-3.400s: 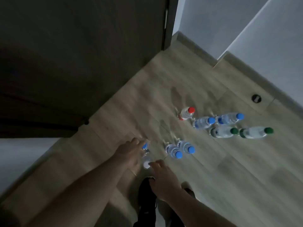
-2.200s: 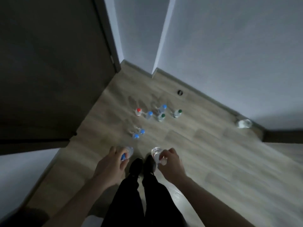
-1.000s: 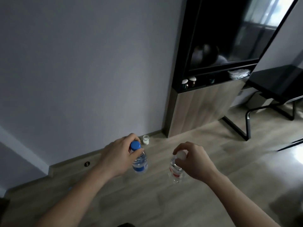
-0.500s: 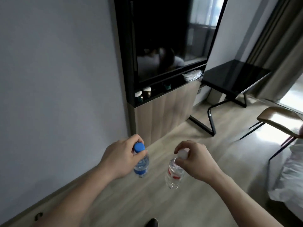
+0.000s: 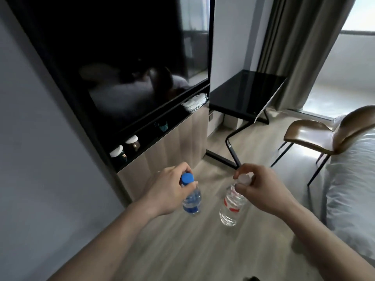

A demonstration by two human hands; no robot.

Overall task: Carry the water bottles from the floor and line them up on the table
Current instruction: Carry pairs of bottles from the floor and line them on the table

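My left hand (image 5: 166, 189) grips a clear water bottle with a blue cap and blue label (image 5: 191, 200) by its neck, so the bottle hangs above the wooden floor. My right hand (image 5: 263, 191) pinches a second clear bottle with a white cap and red label (image 5: 231, 207) at the neck; it hangs tilted. The black table (image 5: 247, 92) stands ahead at the back, beyond both hands, its top bare. The bottles left on the floor are out of view.
A dark TV unit (image 5: 129, 67) with a shelf of jars (image 5: 125, 149) lines the left wall. A brown chair (image 5: 316, 134) stands right of the table, a white bed (image 5: 353, 179) at the far right. Grey curtains (image 5: 300, 47) hang behind the table.
I have lifted both bottles off the floor, stood up and turned away from the bottle group. The view swung right and forward; the table, chair and bed are now closer.
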